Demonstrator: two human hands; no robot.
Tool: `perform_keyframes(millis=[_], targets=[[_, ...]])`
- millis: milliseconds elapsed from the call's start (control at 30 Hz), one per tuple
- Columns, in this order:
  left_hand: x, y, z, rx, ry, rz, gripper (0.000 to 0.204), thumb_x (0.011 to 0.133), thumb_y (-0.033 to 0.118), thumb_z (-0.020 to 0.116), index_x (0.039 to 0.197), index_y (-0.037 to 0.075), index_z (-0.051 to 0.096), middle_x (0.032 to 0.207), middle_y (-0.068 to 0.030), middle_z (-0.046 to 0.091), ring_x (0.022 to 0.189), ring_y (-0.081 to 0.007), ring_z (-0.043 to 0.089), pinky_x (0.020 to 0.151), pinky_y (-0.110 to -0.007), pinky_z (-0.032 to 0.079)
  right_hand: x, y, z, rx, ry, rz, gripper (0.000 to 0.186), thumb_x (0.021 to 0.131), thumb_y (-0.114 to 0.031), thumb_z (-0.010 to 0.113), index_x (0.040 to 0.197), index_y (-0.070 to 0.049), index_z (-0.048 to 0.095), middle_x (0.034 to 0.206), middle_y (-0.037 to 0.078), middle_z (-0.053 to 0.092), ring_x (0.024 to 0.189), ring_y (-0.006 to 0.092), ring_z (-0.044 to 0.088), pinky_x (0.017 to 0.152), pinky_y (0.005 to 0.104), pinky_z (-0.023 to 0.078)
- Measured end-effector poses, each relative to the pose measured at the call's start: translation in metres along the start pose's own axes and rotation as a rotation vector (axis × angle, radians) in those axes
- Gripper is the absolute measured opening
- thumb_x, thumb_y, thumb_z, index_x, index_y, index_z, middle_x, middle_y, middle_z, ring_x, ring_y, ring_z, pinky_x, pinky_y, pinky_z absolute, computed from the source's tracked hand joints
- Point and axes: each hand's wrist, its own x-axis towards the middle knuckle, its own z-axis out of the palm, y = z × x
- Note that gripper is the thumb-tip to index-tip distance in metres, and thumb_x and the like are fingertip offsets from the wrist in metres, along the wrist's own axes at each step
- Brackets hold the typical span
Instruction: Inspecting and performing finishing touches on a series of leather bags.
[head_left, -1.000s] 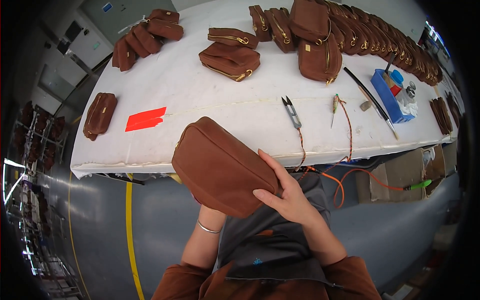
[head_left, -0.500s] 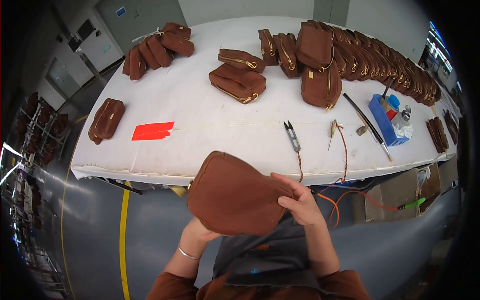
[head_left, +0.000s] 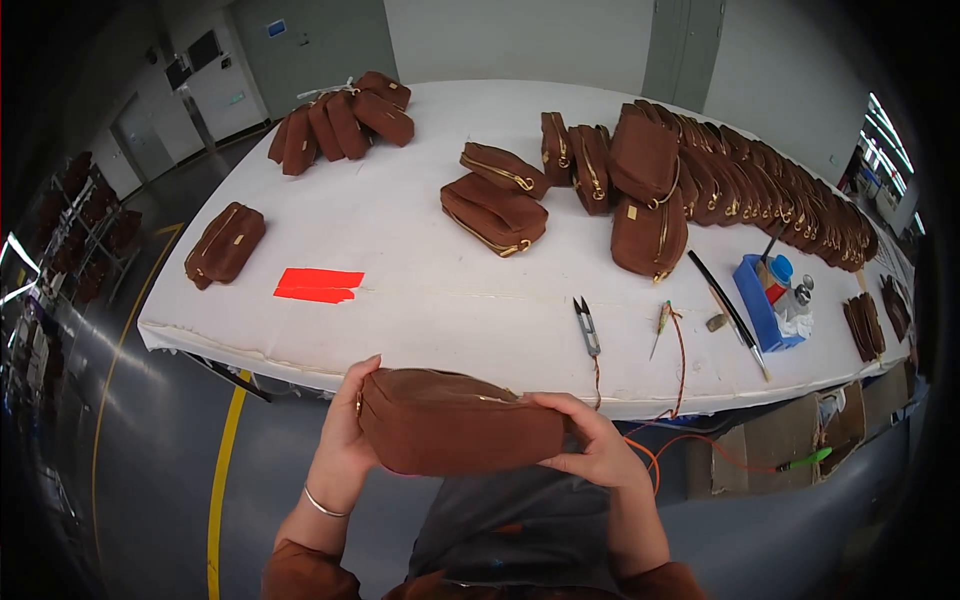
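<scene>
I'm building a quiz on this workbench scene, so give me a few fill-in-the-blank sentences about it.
1. The left hand and right hand hold a brown pouch by its two ____.
2. The flat patch on the white table is coloured ____.
3. The thread snips lie on the table, to the ____ of the red patch.
4. The small tray of tools near the table's right end is coloured ____.

Missing words: ends; red; right; blue

A red rectangular label (head_left: 319, 285) lies flat on the white table (head_left: 420, 300); a small blue sign (head_left: 275, 28), perhaps, hangs on the far wall.
</scene>
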Motion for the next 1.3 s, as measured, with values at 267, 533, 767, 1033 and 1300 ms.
perform_keyframes(millis=[267,533,767,1033,1300], targets=[[0.029,0.092,0.040,0.499,-0.369,0.636,0.045,0.081,0.021,0.055,0.112,-0.011,0.061,0.103,-0.0189,0.068,0.094,-0.0239,0.066,0.083,-0.033,0.052,0.008,0.012,-0.013,-0.052,0.187,0.115,0.068,0.081,0.004,0.070,0.141,-0.001,0.040,0.137,0.015,0.050,0.129,0.0223,0.047,0.103,0.0369,0.042],[0.146,0.216,-0.057,1.076,0.050,0.737,0.030,0.087,0.015,0.058,0.112,0.000,0.063,0.102,-0.0036,0.065,0.090,-0.0107,0.057,0.082,-0.025,0.043,0.019,0.043,-0.017,0.018,0.312,0.194,0.044,0.089,0.003,0.060,0.132,0.001,0.050,0.120,0.013,0.060,0.109,0.0181,0.059,0.082,0.0282,0.055],[0.126,0.297,-0.068,1.439,0.077,0.814,0.036,0.094,0.018,0.056,0.126,0.002,0.054,0.107,-0.0020,0.064,0.094,-0.0107,0.056,0.085,-0.026,0.045,0.027,0.042,-0.020,0.097,0.396,0.297,0.036,0.092,0.002,0.055,0.128,0.004,0.051,0.116,0.015,0.062,0.100,0.0196,0.064,0.075,0.0314,0.059],[0.137,0.366,-0.124,1.477,0.410,1.083,0.041,0.095,0.018,0.056,0.131,0.000,0.051,0.124,-0.0111,0.058,0.115,-0.0199,0.052,0.100,-0.031,0.039,0.022,0.045,-0.021,0.092,0.449,0.301,0.033,0.095,0.000,0.053,0.127,0.004,0.051,0.114,0.015,0.062,0.103,0.0215,0.064,0.075,0.0323,0.059],[0.151,0.420,-0.221,1.886,1.313,1.760,0.047,0.094,0.024,0.058,0.133,-0.001,0.047,0.130,-0.0270,0.051,0.121,-0.0432,0.047,0.100,-0.049,0.038,0.022,0.050,-0.024,0.162,0.403,0.281,0.033,0.096,-0.002,0.053,0.129,0.001,0.052,0.115,0.011,0.062,0.102,0.0171,0.063,0.076,0.0273,0.057]])
